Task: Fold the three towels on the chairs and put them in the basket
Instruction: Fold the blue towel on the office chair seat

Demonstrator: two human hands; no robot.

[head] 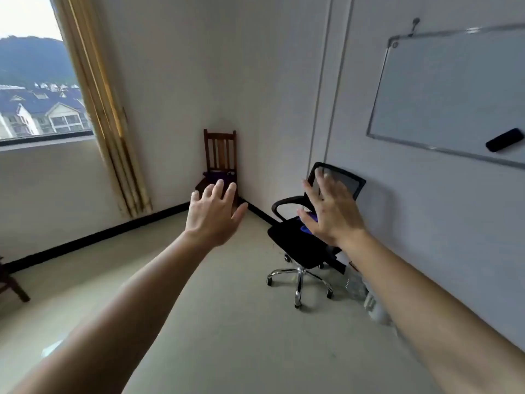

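A brown wooden chair [220,150] stands in the far corner with a purple towel [217,175] on its seat. A black office chair [298,245] on a chrome wheeled base stands by the right wall, and a blue-purple towel [306,228] lies on its seat, mostly hidden by my right hand. My left hand [214,213] is raised in the air with fingers spread, holding nothing, in front of the wooden chair. My right hand [329,211] is raised too, fingers straight and empty, in front of the office chair. No basket is in view.
A whiteboard [454,98] with a black eraser [505,143] hangs on the right wall. A window with yellow curtains [108,115] fills the left. A dark wooden leg [17,288] shows at the left edge. Plastic items [366,294] lie by the right wall. Beige floor [227,308] spreads between.
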